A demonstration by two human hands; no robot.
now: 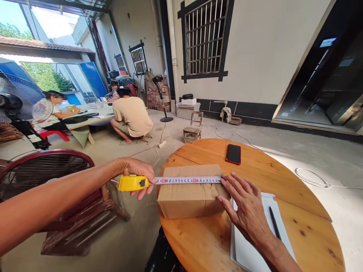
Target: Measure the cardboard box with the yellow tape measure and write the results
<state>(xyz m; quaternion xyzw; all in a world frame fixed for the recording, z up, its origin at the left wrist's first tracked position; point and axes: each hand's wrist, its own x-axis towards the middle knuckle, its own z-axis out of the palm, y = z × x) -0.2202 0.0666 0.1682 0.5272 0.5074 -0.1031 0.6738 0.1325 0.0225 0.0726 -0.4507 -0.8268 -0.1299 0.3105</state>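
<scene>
A yellow tape measure (133, 183) is gripped in my left hand (141, 172), just off the left end of a brown cardboard box (184, 209). Its blade (181, 180) is pulled out and runs across the box's top to the right edge. At that edge my right hand (246, 206) has its fingers stretched out and spread. The fingertips touch the blade's end and the thumb rests against the box. The blade's end is partly hidden under the fingers. The box sits on a round wooden table (306, 211).
Under my right forearm lie white papers (249, 249) with a black pen (274, 223). A red-cased phone (233, 154) is near the table's far edge. To the left stand a wooden chair (76, 226) and fans (25, 98). Several people sit around another table (103, 113).
</scene>
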